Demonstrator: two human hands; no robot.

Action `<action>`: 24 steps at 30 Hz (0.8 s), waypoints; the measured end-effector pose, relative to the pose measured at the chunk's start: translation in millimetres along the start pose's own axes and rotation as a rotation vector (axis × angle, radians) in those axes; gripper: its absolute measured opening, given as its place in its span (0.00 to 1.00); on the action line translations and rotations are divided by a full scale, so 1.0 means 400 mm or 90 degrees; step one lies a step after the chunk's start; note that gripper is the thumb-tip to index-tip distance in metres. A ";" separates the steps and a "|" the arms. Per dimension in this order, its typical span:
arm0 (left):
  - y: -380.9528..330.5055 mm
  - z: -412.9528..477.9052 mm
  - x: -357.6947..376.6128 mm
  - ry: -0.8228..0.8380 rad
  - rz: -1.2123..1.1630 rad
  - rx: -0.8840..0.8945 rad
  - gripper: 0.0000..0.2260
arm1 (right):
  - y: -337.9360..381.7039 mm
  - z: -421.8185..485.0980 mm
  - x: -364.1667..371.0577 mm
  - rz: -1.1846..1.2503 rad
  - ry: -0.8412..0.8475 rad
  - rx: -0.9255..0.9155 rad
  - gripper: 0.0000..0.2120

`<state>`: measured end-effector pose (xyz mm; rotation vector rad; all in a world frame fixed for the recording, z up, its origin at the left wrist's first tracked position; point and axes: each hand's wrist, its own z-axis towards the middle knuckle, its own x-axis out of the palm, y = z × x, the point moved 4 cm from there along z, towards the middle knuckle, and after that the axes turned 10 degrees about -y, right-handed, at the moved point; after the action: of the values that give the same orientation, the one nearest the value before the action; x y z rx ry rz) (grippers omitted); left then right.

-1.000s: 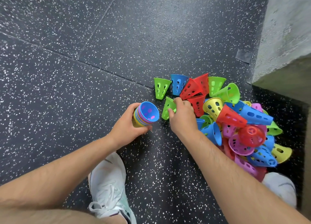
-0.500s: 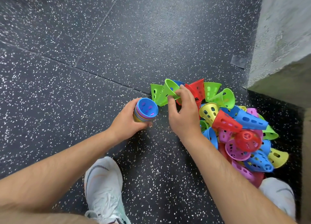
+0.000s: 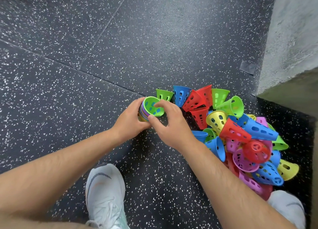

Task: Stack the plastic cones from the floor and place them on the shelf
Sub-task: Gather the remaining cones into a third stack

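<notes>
The floor (image 3: 120, 39) is black, flecked all over with small white specks and crossed by thin dark seam lines. At the right edge of the frame the wall (image 3: 292, 30) is pale mottled grey, and a grey patch of tape (image 3: 247, 67) lies on the floor beside it. At centre, the top cone (image 3: 149, 108) of the stack (image 3: 143, 114) is bright green, with blue showing through its slots. Below it the rims band purple, blue and yellow. The pile (image 3: 235, 134) at right mixes red, blue, green, yellow and pink cones, all pierced with rows of slots. At the bottom, the left shoe (image 3: 105, 194) is white with a thin dark stripe and a mint edge. The right shoe (image 3: 285, 206) is pale grey-white.
</notes>
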<state>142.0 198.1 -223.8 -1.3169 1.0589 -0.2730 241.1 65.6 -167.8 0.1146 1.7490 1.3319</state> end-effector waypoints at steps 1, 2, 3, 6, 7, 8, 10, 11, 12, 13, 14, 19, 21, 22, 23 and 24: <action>0.006 0.003 -0.001 0.002 -0.004 -0.004 0.29 | 0.001 0.004 0.002 -0.003 0.016 0.009 0.17; 0.011 0.005 -0.002 0.004 -0.010 -0.007 0.29 | -0.001 0.010 0.003 -0.007 0.025 0.020 0.19; 0.016 0.008 -0.001 0.005 -0.015 -0.011 0.30 | -0.005 0.019 0.003 -0.014 0.025 0.031 0.19; 0.021 0.014 0.006 0.012 -0.014 -0.017 0.32 | -0.020 0.062 -0.006 -0.038 -0.025 0.050 0.18; 0.022 0.015 0.008 0.013 -0.006 -0.015 0.33 | -0.029 0.079 -0.009 -0.063 -0.053 0.044 0.17; 0.025 0.016 0.009 0.014 -0.001 -0.015 0.34 | -0.038 0.098 -0.010 -0.103 -0.072 0.036 0.17; 0.032 0.018 0.009 0.013 -0.007 -0.027 0.35 | -0.058 0.136 -0.009 -0.212 -0.074 0.032 0.21; 0.036 0.020 0.008 0.013 -0.014 -0.036 0.35 | -0.067 0.154 -0.007 -0.268 -0.060 0.033 0.23; 0.040 0.022 0.006 0.013 -0.021 -0.044 0.35 | -0.075 0.169 -0.004 -0.318 -0.043 0.027 0.24; 0.042 0.024 0.006 0.013 -0.025 -0.048 0.35 | -0.081 0.184 -0.001 -0.365 -0.026 0.011 0.24; 0.044 0.024 0.006 0.014 -0.028 -0.050 0.35 | -0.086 0.196 0.003 -0.405 -0.010 -0.008 0.24; 0.046 0.020 0.001 -0.002 -0.035 -0.052 0.35 | -0.092 0.216 0.026 -0.510 0.031 -0.039 0.16; 0.044 0.019 -0.002 -0.007 -0.028 -0.050 0.35 | -0.096 0.206 0.028 -0.484 0.022 -0.028 0.16; 0.042 0.019 -0.002 -0.006 -0.025 -0.050 0.36 | -0.100 0.199 0.027 -0.451 0.022 -0.014 0.15; 0.042 0.019 -0.001 -0.005 -0.022 -0.049 0.36 | -0.106 0.189 0.025 -0.406 0.025 0.006 0.14; 0.042 0.017 0.000 -0.005 -0.019 -0.047 0.36 | -0.111 0.177 0.021 -0.352 0.026 0.032 0.13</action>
<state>140.7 207.7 -239.3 -1.3996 1.0522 -0.2526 304.0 103.1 -209.3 -0.3489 1.6825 0.8893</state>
